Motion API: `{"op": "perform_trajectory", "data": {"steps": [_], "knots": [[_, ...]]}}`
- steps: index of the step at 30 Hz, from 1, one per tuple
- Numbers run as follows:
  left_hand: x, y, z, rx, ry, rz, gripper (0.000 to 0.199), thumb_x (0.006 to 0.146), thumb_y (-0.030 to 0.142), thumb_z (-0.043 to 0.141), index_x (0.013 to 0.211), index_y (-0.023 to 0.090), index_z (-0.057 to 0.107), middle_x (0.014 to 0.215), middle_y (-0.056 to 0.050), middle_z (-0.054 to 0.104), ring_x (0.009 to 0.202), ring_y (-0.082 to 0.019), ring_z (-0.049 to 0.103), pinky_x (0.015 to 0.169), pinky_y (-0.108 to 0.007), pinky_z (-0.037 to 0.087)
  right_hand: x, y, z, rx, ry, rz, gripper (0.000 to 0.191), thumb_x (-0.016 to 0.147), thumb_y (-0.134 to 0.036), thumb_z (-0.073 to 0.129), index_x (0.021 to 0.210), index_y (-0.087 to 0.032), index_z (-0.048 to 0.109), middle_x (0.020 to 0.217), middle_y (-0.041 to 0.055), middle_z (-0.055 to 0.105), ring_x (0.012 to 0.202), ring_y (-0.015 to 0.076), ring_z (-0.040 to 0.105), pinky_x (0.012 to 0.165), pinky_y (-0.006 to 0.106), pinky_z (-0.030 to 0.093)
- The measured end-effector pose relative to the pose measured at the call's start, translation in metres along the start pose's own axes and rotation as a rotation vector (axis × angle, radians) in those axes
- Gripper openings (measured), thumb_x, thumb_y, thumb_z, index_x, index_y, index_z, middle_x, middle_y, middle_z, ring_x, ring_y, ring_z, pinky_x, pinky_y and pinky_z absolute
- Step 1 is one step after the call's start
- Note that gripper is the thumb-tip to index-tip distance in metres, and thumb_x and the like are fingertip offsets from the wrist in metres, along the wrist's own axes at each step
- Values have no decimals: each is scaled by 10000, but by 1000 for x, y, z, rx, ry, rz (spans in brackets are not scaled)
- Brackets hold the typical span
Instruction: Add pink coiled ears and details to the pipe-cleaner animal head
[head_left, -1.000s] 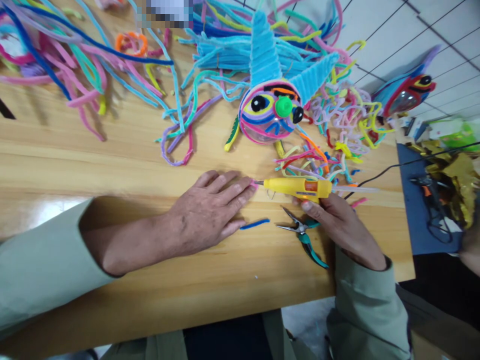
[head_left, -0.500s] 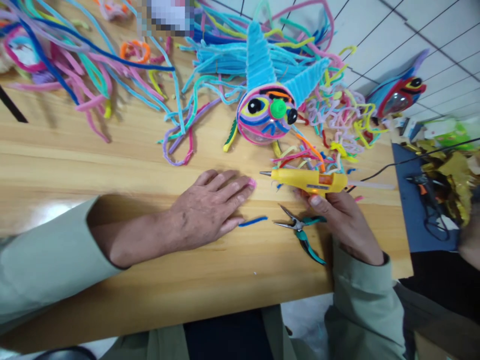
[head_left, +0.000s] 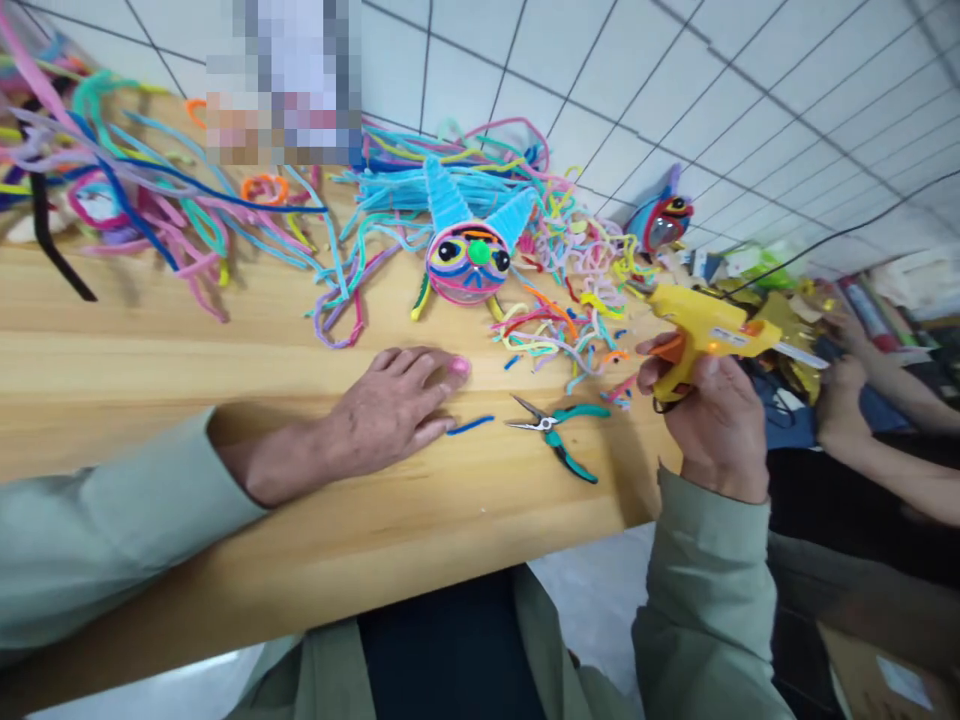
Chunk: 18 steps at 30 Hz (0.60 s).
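Note:
My left hand (head_left: 390, 405) lies palm down on the wooden table, fingers stretched out and slightly apart. A small pink piece (head_left: 460, 367) shows at its index fingertip; how it touches the finger is hard to make out. Just beyond the thumb lies a short blue pipe cleaner piece (head_left: 471, 425). My right hand (head_left: 716, 420) is wrapped round the handle of a yellow hot glue gun (head_left: 705, 325), raised at the table's right side with a clear glue stick out its back. Long-nose pliers (head_left: 559, 430) with teal handles lie spread between my hands.
A pipe-cleaner animal face (head_left: 469, 265) with blue ears stands in the middle, a similar one (head_left: 664, 220) farther right. Pipe cleaner bundles (head_left: 390, 190) and scraps (head_left: 555, 325) cover the back. A black cord (head_left: 847, 230) trails right, near another person's arms (head_left: 870, 400).
My right hand has lifted the glue gun up and to the right, away from my left hand. The view has shifted; my left hand keeps its place on the table.

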<state>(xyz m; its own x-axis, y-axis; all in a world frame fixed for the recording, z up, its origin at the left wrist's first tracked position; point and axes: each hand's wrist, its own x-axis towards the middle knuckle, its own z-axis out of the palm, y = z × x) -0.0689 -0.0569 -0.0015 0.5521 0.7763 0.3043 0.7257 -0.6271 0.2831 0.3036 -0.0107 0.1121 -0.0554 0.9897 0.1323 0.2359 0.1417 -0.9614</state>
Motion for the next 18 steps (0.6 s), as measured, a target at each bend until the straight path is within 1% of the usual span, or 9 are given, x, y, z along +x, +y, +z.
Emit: {"op": "perform_trajectory", "data": {"steps": [2,4,5,7,9,11,14,16,18], "knots": [[-1,-2,1,3,6,0,511,1099,381,599,1571,189,639,1524,-224,666,1386,-409,624,1124,-587,519,-2,5,-25,-57,108,-14,378,937,-649,770,1070,-295,759,1166,69,812,776,224,696,675,379,574],[-2,-4,2,19,23,11,514,1107,393,571,1569,176,634,1515,-230,670,1353,-419,643,1099,-600,535,-3,16,-53,-119,229,-24,375,927,-642,776,1035,-284,745,1128,55,820,803,215,717,714,367,585],[-2,-5,3,26,34,20,514,1112,398,557,1570,178,631,1507,-232,674,1346,-422,647,1090,-603,540,-3,23,-67,-161,295,-24,376,918,-637,778,1007,-274,735,1065,47,819,790,204,715,711,351,575],[-2,-7,4,44,49,32,527,1114,394,543,1596,194,610,1503,-235,676,1342,-425,652,1087,-610,543,-2,39,-91,-245,403,22,417,877,-654,782,962,-252,713,953,34,799,742,181,689,684,320,535],[-3,-8,6,60,52,37,553,1108,391,549,1626,199,587,1509,-246,670,1346,-438,649,1083,-618,541,-1,56,-109,-281,481,71,466,823,-677,787,938,-233,702,907,29,776,706,156,652,659,296,492],[-3,-7,7,68,49,32,574,1099,400,564,1636,198,581,1513,-254,664,1353,-456,644,1077,-626,536,1,72,-117,-302,538,129,482,796,-672,797,917,-217,693,894,28,760,689,136,626,645,279,459],[-2,-5,7,69,40,11,575,1091,418,587,1621,196,604,1510,-253,667,1364,-461,642,1085,-620,524,5,94,-121,-340,599,210,435,830,-627,785,884,-210,675,860,17,736,689,125,610,655,273,452],[-1,-3,5,88,21,8,571,1096,424,591,1607,170,616,1506,-255,670,1371,-453,639,1094,-606,518,8,107,-122,-375,618,244,383,868,-586,766,850,-219,656,799,-1,706,680,130,590,653,278,455],[0,-1,1,117,-14,20,572,1107,420,581,1603,135,613,1523,-260,661,1387,-440,627,1109,-591,512,11,116,-123,-404,608,276,342,879,-541,769,809,-232,637,720,-18,660,661,139,557,630,289,441]]}}
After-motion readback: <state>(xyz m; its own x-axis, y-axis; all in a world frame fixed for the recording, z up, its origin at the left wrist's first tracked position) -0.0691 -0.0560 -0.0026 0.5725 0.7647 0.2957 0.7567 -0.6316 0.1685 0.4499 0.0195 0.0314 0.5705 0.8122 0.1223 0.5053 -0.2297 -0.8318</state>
